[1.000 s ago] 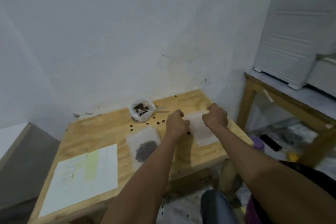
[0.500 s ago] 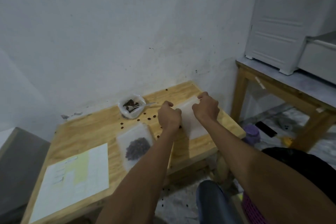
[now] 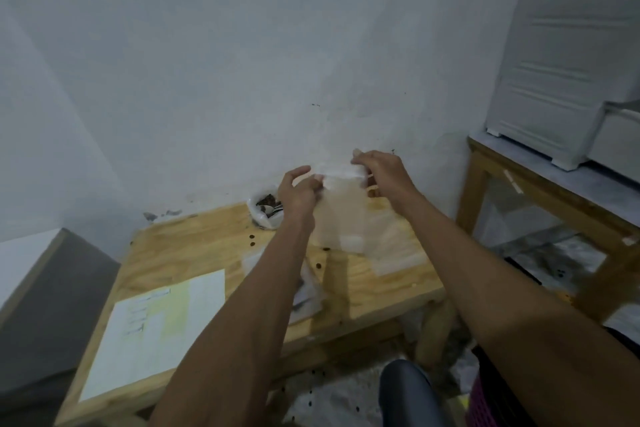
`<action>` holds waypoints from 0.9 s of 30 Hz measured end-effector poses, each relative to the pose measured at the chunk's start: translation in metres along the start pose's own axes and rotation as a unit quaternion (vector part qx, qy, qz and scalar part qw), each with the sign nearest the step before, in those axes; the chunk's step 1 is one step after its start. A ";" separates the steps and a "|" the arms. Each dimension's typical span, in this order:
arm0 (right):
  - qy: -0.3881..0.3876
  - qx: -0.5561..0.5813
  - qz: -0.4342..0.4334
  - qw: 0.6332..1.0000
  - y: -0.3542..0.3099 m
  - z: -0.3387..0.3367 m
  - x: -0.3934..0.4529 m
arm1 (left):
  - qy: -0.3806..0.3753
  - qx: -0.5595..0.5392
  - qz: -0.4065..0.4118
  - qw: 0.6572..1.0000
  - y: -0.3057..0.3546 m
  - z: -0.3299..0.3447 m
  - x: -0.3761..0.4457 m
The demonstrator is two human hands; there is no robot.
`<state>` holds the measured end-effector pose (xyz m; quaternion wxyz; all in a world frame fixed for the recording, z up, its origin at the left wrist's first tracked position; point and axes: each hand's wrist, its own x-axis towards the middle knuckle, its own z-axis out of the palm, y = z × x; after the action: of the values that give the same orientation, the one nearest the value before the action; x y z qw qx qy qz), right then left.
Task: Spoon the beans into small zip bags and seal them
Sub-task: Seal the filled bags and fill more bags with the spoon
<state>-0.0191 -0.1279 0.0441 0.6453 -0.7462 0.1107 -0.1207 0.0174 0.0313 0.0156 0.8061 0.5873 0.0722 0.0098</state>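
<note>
— Any writing you can read here?
— Only on the sheet of paper (image 3: 156,329) lying on the wooden table (image 3: 207,246): a few dark marks, too blurred to read.

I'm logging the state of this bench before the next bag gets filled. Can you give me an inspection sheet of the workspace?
Surface: wooden table, stray beans scattered on it.
Job's things: empty zip bag held up over the table; bean container with a spoon at the wall; more bags lying flat.
Clutter: paper sheet at front left.
Hands: left hand and right hand pinch the bag's top edge.
Cables: nothing seen.
Surroundings: white wall, second table carrying a white cabinet.
</note>
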 end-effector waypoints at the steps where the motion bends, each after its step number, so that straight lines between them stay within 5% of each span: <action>1: -0.034 -0.012 -0.004 0.999 -0.010 0.006 0.000 | -0.009 0.004 0.014 1.000 0.010 -0.008 0.000; 7: -0.163 -0.155 -0.068 0.972 -0.061 0.057 -0.004 | 0.011 0.079 0.104 0.991 0.058 -0.058 -0.001; 13: -0.117 -0.163 -0.069 0.977 -0.073 0.107 -0.014 | 0.133 0.262 0.294 0.910 0.073 -0.087 -0.005; 21: -0.119 -0.145 -0.092 0.978 -0.063 0.141 -0.024 | 0.061 0.120 0.141 0.981 0.084 -0.100 -0.010; 27: -0.135 -0.148 -0.119 0.972 -0.066 0.146 -0.026 | -0.021 -0.004 0.051 0.998 0.094 -0.109 -0.016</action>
<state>0.0040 0.0263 0.0885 0.5173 -0.8508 -0.0504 -0.0771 -0.0057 0.1623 0.0738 0.8082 0.5870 0.0252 0.0392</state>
